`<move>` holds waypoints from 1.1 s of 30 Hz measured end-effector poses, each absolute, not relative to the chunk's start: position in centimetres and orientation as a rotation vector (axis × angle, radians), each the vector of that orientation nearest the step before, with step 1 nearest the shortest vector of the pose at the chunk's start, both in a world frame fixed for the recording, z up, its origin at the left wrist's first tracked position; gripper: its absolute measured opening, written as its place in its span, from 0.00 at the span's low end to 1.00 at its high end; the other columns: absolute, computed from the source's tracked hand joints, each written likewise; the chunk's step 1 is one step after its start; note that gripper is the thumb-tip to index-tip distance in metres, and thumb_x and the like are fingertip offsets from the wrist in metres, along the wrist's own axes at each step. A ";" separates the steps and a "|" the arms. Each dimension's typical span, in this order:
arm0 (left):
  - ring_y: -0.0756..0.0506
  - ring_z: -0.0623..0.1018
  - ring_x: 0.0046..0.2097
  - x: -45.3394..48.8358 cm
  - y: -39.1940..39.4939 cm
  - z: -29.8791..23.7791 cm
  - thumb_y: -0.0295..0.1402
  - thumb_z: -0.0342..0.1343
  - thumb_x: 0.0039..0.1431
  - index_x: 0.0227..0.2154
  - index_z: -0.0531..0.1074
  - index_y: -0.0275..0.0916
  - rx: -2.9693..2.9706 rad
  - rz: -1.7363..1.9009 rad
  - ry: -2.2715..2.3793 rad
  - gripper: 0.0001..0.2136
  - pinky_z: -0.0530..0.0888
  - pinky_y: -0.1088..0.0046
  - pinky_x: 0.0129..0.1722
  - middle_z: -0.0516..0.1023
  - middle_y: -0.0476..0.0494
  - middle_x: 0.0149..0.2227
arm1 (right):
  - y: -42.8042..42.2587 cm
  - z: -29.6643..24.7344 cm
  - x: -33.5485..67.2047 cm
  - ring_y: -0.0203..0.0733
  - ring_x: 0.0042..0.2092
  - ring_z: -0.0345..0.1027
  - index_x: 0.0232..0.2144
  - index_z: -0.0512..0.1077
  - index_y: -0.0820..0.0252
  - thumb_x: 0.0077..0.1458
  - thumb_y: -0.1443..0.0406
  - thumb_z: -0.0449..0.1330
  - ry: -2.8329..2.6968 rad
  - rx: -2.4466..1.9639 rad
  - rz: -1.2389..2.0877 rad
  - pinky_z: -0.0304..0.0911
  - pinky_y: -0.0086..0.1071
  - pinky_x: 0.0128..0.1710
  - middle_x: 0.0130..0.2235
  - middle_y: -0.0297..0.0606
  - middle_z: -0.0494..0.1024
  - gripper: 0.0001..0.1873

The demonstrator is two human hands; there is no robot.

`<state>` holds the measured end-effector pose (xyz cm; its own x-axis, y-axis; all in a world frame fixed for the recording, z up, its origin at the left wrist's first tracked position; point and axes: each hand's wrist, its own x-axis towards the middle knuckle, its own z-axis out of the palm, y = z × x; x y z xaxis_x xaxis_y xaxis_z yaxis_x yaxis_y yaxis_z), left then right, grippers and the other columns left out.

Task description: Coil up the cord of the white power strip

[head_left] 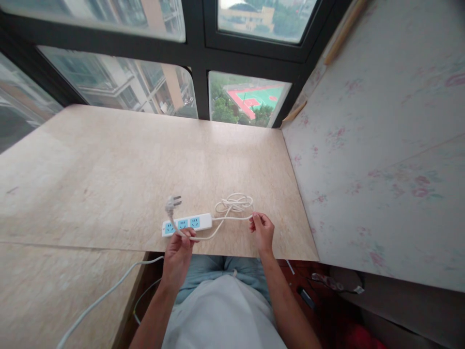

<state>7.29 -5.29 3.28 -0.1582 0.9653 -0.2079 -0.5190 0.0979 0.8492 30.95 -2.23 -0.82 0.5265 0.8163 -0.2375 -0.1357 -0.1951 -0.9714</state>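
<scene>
A white power strip [187, 223] with three blue socket panels lies near the front edge of the tabletop. Just in front of it, my left hand [180, 247] pinches the white power cord [207, 238] a short way below its plug [173, 202]. The plug stands up above the strip's left end, prongs pointing right. To the right, my right hand [262, 229] has thumb and forefinger closed on the cord where it runs out from the strip's right end. Behind that stretch, the rest of the cord lies in loose loops on the surface.
The beige marbled tabletop [145, 160] reaches back to dark-framed windows [201, 58]. A flower-patterned wall [363, 169] bounds the right side. Another white cable [109, 291] crosses the lower left surface and its edge. On the floor at right lie a dark object [305, 297] and more cords.
</scene>
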 end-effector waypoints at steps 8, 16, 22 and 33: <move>0.47 0.74 0.35 8.0 -5.3 3.3 0.41 0.59 0.56 0.31 0.72 0.37 1.006 1.276 1.116 0.10 0.72 0.72 0.36 0.75 0.43 0.32 | -2.4 -0.7 31.3 0.32 0.21 0.65 0.26 0.70 0.60 0.42 0.53 0.68 -0.425 -1.355 1.193 0.61 0.25 0.19 0.23 0.30 0.72 0.17; 0.47 0.77 0.39 11.4 -8.2 3.0 0.20 0.43 0.59 0.40 0.71 0.40 2.025 0.788 0.889 0.14 0.71 0.72 0.40 0.78 0.42 0.39 | -2.0 -0.2 32.0 0.33 0.24 0.68 0.32 0.75 0.59 0.46 0.52 0.66 -0.563 -1.299 1.323 0.65 0.26 0.23 0.26 0.32 0.75 0.17; 0.47 0.76 0.35 15.6 -7.2 1.6 0.17 0.45 0.51 0.37 0.69 0.39 2.393 0.538 0.823 0.15 0.70 0.73 0.35 0.77 0.44 0.34 | -1.0 2.4 34.6 0.39 0.32 0.74 0.38 0.77 0.60 0.48 0.53 0.66 -0.764 -1.204 1.585 0.69 0.32 0.33 0.34 0.40 0.80 0.19; 0.45 0.77 0.33 21.4 -4.7 -0.4 0.32 0.43 0.66 0.40 0.69 0.40 2.139 0.772 1.178 0.10 0.70 0.70 0.32 0.78 0.41 0.33 | -3.6 0.5 39.3 0.46 0.40 0.75 0.40 0.76 0.61 0.49 0.39 0.56 -0.396 -1.094 1.755 0.70 0.40 0.39 0.43 0.49 0.80 0.34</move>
